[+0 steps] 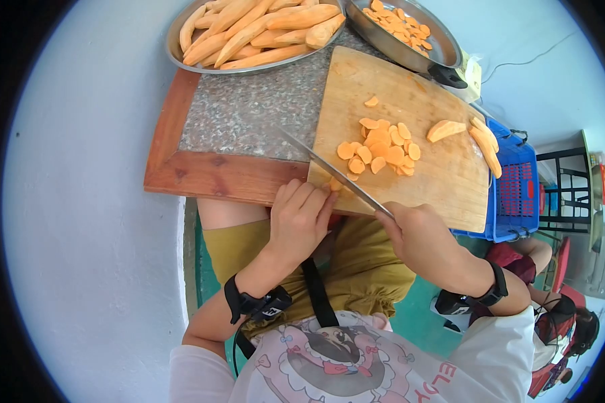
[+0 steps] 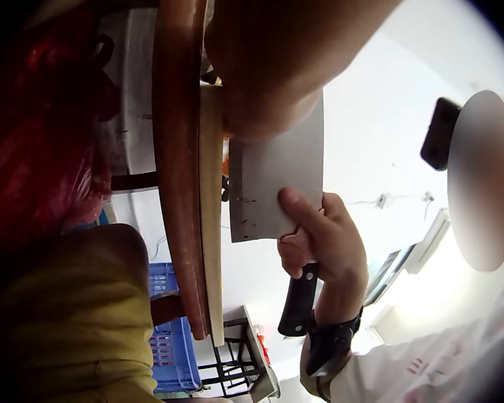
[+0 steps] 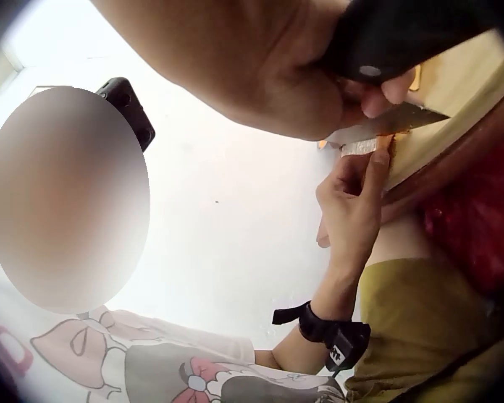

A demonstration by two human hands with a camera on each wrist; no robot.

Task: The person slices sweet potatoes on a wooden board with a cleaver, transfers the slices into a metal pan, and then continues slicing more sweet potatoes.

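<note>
My right hand [image 1: 425, 240] grips the black handle of a cleaver [image 2: 277, 176], its thumb against the blade in the left wrist view. The blade stands on edge over the near left corner of the wooden cutting board [image 1: 444, 191]. Just beside it, my left hand [image 1: 301, 216] pinches a small end of peeled sweet potato [image 3: 385, 143] with thumb and fingers. The fingertips are right at the blade. A loose pile of round sweet potato slices [image 1: 380, 142] lies mid-board. Farther right are a cut chunk [image 1: 446, 129] and longer pieces [image 1: 485, 149].
A metal basin [image 1: 175, 50] of whole peeled sweet potatoes stands at the back left. Beside it, a metal pan [image 1: 444, 41] holds slices. A blue basket [image 1: 517, 195] sits right of the wood-edged table [image 1: 215, 173]. Another person [image 1: 561, 322] is at the far right.
</note>
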